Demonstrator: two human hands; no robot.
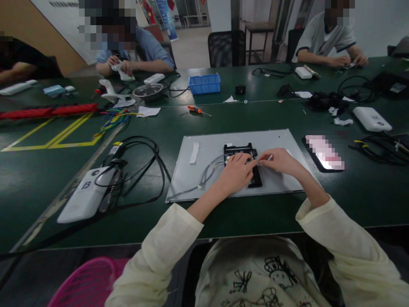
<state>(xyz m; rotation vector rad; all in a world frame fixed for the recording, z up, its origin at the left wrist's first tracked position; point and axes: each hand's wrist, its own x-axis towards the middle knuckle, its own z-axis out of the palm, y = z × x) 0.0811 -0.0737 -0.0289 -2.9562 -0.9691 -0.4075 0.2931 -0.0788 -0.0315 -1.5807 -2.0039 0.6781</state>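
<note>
A black plastic frame (254,177) lies on a flat light-grey panel (179,170) in front of me. My left hand (238,170) rests over the frame, its fingers stretched out and hiding much of the middle. At the frame's right side, my right hand (277,161) pinches with thumb and index finger close to the left fingertips. A tiny pale bit shows at that pinch, too small to name. Grey cables (206,175) run from the frame's left side across the panel. A white strip (194,153) lies on the panel's upper left.
Right of the panel lies a phone (322,151). A white power bank (84,194) with black cables sits at left. Beyond are an orange-handled screwdriver (198,110), a blue bin (204,84) and a metal bowl (148,91). Several people sit across the green table (179,221).
</note>
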